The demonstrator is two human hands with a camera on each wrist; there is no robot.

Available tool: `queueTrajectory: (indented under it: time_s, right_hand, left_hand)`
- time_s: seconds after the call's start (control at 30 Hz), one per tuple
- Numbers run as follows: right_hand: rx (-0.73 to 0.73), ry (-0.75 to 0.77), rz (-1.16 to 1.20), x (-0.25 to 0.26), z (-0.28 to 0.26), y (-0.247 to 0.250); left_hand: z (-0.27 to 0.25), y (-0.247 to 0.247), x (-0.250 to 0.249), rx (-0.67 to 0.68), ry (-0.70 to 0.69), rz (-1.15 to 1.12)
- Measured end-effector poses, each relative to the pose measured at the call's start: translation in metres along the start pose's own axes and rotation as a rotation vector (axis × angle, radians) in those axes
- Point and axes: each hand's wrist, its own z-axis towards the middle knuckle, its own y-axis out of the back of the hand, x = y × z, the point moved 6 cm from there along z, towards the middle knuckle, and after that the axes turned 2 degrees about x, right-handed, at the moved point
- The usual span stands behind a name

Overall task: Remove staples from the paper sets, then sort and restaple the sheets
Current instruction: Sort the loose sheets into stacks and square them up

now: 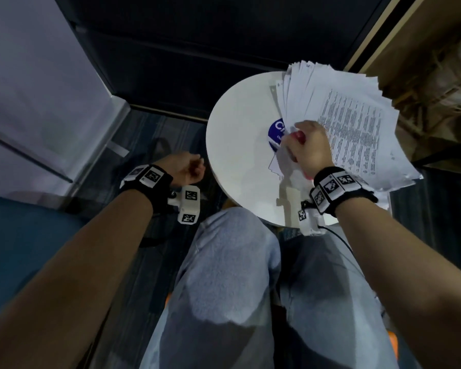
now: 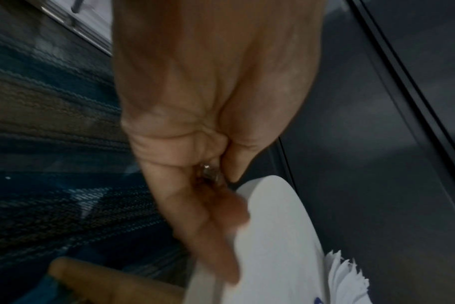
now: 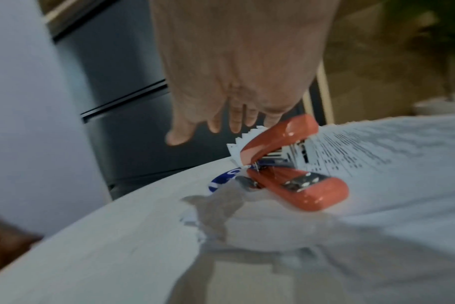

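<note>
left hand off tabletop at 9 o'clock, fingers curled, pinching something small and shiny, maybe staples | right hand fingers loosely spread over red stapler at paper stack corner, grip unclear | square sheets before stapling

Dim, wide-angle views; blurred wrist pictures.

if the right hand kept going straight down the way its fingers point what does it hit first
Most likely the red stapler, lying open just under the right hand on the papers; the gap between them is hard to judge.
</note>
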Motion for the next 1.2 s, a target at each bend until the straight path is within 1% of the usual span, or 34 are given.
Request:
queueTrajectory:
  time_s: [0.03,0.07,0.1,0.13,0.17,0.2,0.33,0.43,0.5,0.6,0.63,0.73,0.77,0.87,0.97,1.03,1.1,1.2]
  right_hand:
    - [0.078,0.073,0.001,0.007,-0.005,-0.005]
    - [0.186,0.137,-0.067,0.014,-0.011,-0.012]
    - [0.277,0.183,-0.209,0.018,-0.017,-0.018]
    - [0.336,0.224,-0.378,0.022,-0.023,-0.023]
    - [0.374,0.265,-0.508,0.022,-0.024,-0.029]
    - [0.411,0.297,-0.585,0.024,-0.026,-0.033]
    - [0.563,0.372,-0.639,0.026,-0.028,-0.06]
    - [0.624,0.373,-0.684,0.025,-0.03,-0.072]
    - [0.59,0.328,-0.655,0.027,-0.024,-0.075]
    - [0.491,0.273,-0.598,0.036,-0.014,-0.075]
    - [0.46,0.254,-0.533,0.037,-0.012,-0.073]
    - [0.435,0.154,-0.154,0.035,-0.022,-0.064]
    - [0.435,0.135,-0.07,0.032,-0.029,-0.062]
    - [0.51,0.061,0.061,0.028,-0.054,-0.063]
    - [0.593,-0.04,0.118,0.029,-0.077,-0.062]
    - [0.608,-0.104,0.139,0.03,-0.089,-0.062]
    - [0.625,-0.137,0.15,0.031,-0.099,-0.066]
    - [0.663,-0.146,0.135,0.038,-0.105,-0.075]
  left_hand:
    - [-0.001,0.006,0.004,-0.025,0.017,0.027]
    - [-0.002,0.01,0.008,-0.033,0.034,0.062]
    - [-0.003,0.011,0.013,-0.024,0.057,0.105]
    - [-0.004,0.01,0.017,-0.004,0.085,0.153]
    - [-0.002,0.009,0.019,0.019,0.109,0.195]
    - [-0.001,0.008,0.02,0.051,0.128,0.226]
    - [0.009,0.003,0.022,0.173,0.196,0.282]
    - [0.014,0.004,0.024,0.185,0.228,0.284]
    - [0.015,0.003,0.026,0.188,0.25,0.277]
    - [0.016,0.0,0.03,0.202,0.279,0.247]
    - [0.017,-0.001,0.03,0.205,0.28,0.243]
    - [0.021,-0.003,0.027,0.202,0.263,0.233]
    - [0.022,-0.003,0.026,0.199,0.259,0.221]
    - [0.024,-0.007,0.025,0.171,0.243,0.2]
    - [0.023,-0.012,0.024,0.148,0.228,0.195]
    - [0.024,-0.012,0.024,0.154,0.227,0.191]
    - [0.025,-0.012,0.023,0.152,0.226,0.191]
    - [0.022,-0.015,0.021,0.146,0.227,0.203]
